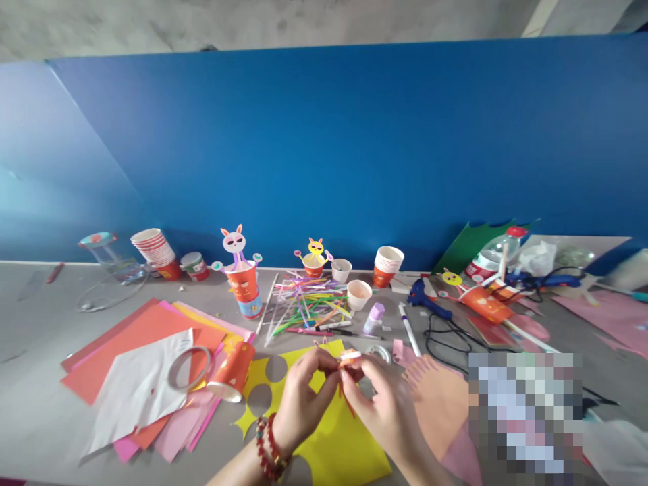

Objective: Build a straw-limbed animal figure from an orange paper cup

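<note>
My left hand (310,391), with red bead bracelets (271,445) at the wrist, pinches at the fingertips over the yellow paper (344,442). Its fingers meet those of my right hand (377,395), also closed in a pinch. Between them is a small orange and white piece (350,358), partly covered by the fingers; its exact kind cannot be made out. Thin orange-red strips hang below the fingers. Round holes are cut in the yellow sheet. Just behind the hands lies a roll of clear tape (379,352), and to the right is peach paper (440,405) with a fringed edge.
Coloured papers (126,337), a tape roll (175,378) and an orange cup (237,368) lie left. Behind are colourful pipe cleaners (308,300), a rabbit-topped cup (243,282), a glue stick (374,317) and stacked cups (389,263). A blue glue gun (425,297) and cables lie right.
</note>
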`<action>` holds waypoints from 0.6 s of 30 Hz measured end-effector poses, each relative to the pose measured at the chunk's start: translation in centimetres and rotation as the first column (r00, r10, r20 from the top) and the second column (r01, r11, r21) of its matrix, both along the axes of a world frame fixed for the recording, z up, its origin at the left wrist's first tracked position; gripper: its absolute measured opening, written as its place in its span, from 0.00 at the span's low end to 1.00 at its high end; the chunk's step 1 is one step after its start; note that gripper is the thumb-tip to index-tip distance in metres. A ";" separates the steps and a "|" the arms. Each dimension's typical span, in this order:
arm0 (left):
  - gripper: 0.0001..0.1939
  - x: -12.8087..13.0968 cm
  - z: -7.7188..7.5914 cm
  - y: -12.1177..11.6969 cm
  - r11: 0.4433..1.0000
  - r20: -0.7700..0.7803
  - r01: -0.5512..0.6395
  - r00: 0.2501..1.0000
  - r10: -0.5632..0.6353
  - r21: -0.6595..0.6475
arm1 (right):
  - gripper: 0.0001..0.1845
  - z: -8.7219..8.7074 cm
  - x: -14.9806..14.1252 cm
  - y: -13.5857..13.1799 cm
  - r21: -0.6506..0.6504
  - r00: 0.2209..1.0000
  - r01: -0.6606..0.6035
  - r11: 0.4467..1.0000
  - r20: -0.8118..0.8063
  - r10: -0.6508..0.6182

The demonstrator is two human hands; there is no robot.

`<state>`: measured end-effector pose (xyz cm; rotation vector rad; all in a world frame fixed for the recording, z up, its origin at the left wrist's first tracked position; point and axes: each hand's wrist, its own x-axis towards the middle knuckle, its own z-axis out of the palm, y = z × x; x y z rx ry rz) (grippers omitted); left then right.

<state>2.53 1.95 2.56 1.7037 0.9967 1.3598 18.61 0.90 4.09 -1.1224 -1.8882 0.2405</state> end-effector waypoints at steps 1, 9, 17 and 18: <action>0.03 0.0 0.1 0.0 1.000 -0.012 0.001 1.000 -0.001 0.012 | 0.06 0.0 0.0 0.1 0.009 1.000 0.004 1.000 0.002 -0.004; 0.04 0.0 0.3 -0.2 0.998 0.021 0.057 0.998 -0.057 0.001 | 0.06 -0.3 -0.3 0.0 0.078 0.996 0.068 0.995 0.054 -0.072; 0.08 0.2 -0.1 -0.1 0.954 0.286 0.203 0.949 -0.136 -0.220 | 0.06 -0.6 -0.9 -0.3 0.126 0.991 0.117 0.985 0.057 -0.125; 0.08 0.2 -0.1 -0.1 0.938 0.338 0.233 0.931 -0.138 -0.257 | 0.06 -0.7 -0.9 -0.4 0.117 0.991 0.118 0.986 0.050 -0.124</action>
